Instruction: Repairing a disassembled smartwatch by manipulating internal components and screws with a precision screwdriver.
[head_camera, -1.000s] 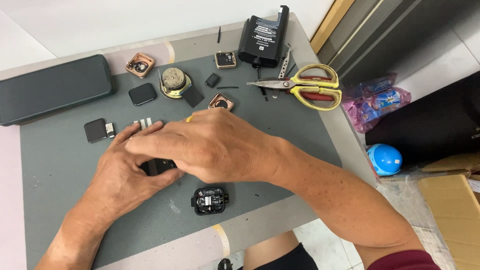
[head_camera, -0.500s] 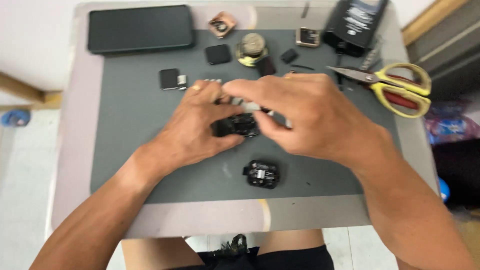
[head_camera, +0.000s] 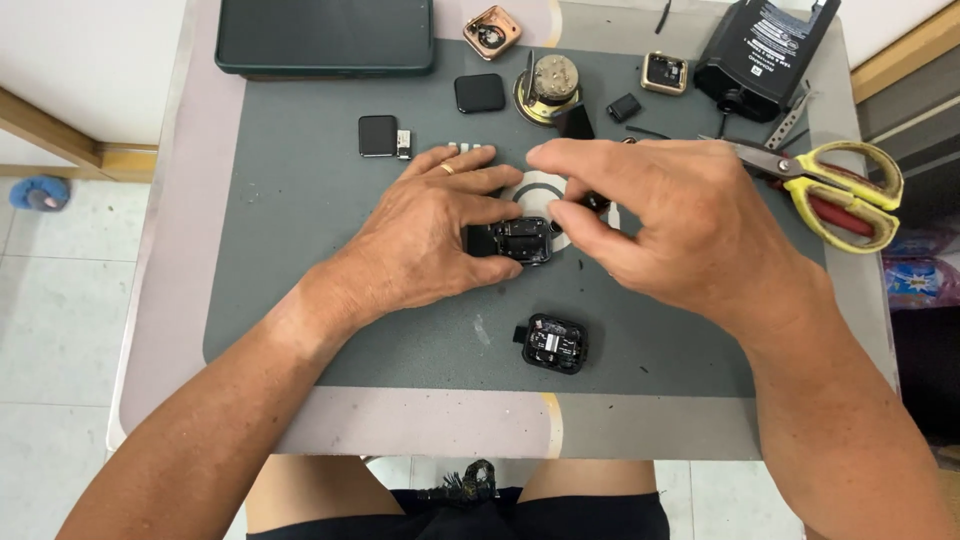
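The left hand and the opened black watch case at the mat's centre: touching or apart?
Touching. The head view shows the left hand gripping the watch case with thumb and fingertips.

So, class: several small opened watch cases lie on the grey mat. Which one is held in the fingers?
The black opened case at the mat's centre, pinched by the left hand. The other black case lies untouched nearer the person; the two gold-toned ones sit far back.

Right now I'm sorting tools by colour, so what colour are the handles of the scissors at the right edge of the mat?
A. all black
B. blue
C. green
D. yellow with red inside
D: the scissors lying right of the right hand have yellow handles with red lining.
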